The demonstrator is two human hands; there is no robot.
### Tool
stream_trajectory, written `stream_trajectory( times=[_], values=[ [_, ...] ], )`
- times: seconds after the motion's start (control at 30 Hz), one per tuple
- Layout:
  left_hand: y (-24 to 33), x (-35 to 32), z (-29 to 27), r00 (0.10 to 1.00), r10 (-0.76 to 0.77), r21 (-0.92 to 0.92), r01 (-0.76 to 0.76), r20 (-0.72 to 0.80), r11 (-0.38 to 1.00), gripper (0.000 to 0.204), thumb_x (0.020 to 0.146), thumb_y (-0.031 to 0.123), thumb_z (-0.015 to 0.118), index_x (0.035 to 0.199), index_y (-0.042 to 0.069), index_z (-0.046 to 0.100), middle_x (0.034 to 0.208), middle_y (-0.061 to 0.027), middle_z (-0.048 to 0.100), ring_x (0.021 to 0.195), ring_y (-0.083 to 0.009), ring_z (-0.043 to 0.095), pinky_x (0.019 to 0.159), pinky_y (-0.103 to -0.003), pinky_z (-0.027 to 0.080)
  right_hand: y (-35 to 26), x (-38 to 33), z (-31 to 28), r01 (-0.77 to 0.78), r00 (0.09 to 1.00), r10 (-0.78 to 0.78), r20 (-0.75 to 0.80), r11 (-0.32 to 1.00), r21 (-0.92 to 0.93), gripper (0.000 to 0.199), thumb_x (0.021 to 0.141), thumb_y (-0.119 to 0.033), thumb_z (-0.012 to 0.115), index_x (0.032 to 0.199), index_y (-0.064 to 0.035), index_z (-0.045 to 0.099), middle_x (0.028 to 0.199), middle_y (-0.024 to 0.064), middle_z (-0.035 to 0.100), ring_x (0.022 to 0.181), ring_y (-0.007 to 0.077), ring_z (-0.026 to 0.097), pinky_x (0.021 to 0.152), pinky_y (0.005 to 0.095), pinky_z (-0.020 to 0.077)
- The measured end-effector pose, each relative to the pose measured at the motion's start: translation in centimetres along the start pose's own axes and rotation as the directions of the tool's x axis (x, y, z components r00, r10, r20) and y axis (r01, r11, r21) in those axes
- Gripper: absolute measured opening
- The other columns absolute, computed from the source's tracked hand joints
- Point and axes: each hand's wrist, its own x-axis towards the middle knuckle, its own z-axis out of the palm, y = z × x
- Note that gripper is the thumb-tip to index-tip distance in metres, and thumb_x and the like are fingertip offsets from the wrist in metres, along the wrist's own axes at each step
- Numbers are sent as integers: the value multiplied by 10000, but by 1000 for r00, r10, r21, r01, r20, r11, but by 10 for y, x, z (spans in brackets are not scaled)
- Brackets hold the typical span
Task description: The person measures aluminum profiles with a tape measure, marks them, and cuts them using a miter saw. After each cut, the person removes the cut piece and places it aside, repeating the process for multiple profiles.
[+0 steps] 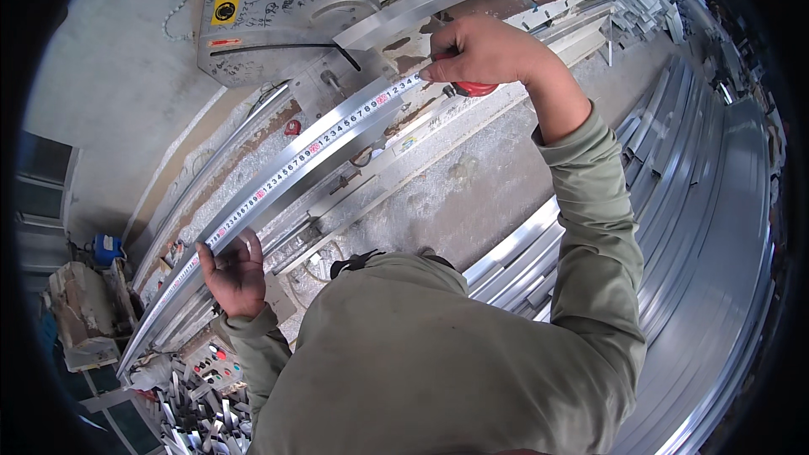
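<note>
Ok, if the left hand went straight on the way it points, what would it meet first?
The left hand would probably meet the long silver bar with the tape blade along it, right there; depth is unclear, so it might pass beneath.

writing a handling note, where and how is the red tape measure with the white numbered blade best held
Probably by its rounded red case, from the right, as the right hand does: the long white numbered blade runs out leftward, so its markings stay mostly uncovered.
</note>
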Motion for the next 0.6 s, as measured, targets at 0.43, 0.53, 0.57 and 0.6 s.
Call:
stream_trajectory(
  times=[0.43,0.53,0.57,0.6],
  values=[
    [4,-23,9,1000,0,-5,0,-7,1000,318,1048,363,753,1147,61,745,1040,-66,794,953,-215,742,1112,-546,550,-13,-20,-2,13,1000,-13,-20,1000,-5,361,956,-370,824,949,-18,745,739,156,650,681,278,605,689,404,511],
    [4,-22,6,1000,-9,-4,9,1,1000,316,1047,362,754,1147,62,746,1043,-67,794,952,-215,741,1115,-547,546,-12,-21,1,10,1000,-10,-22,1000,-4,356,960,-366,821,961,-18,744,744,156,652,683,275,601,697,403,514],
    [5,-22,4,1000,-14,-2,14,13,1000,317,1045,363,756,1147,63,746,1046,-67,794,954,-216,741,1117,-548,545,-13,-22,2,12,1000,-12,-25,1000,0,354,961,-364,819,964,-18,745,744,156,651,683,275,600,699,403,514],
    [5,-22,3,1000,-17,3,17,18,1000,317,1044,363,757,1148,64,746,1048,-67,794,954,-215,741,1120,-549,542,-13,-22,2,13,1000,-13,-28,1000,3,353,962,-363,818,967,-18,745,744,156,651,684,275,599,700,403,514]
  ],
)
